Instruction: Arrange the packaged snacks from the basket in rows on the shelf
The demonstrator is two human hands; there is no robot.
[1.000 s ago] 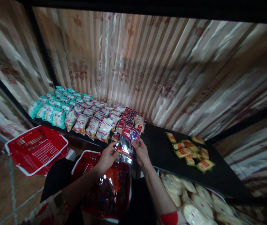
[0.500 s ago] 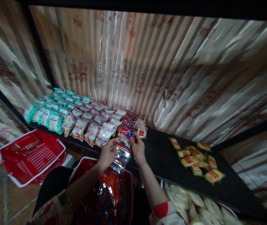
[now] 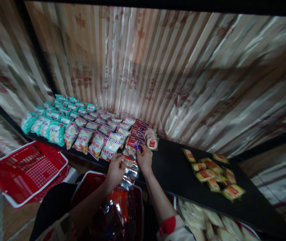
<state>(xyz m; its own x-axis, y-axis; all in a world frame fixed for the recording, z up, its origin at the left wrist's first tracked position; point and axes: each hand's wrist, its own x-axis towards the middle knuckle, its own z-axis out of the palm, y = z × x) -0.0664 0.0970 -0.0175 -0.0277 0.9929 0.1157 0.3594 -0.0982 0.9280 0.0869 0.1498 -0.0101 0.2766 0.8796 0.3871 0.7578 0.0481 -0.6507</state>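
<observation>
The left hand (image 3: 115, 169) and right hand (image 3: 145, 159) both pinch the packet (image 3: 130, 171), now lowered, so it continues the red packets' (image 3: 140, 128) row.

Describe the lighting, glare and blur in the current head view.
Head view: dim overall, with bright glare on the silver-bottomed packet and the wrappers in the nearer red basket; head view: whitish sheen streaks the striped sheeting, and print on the yellow packets is too soft to read.
</observation>
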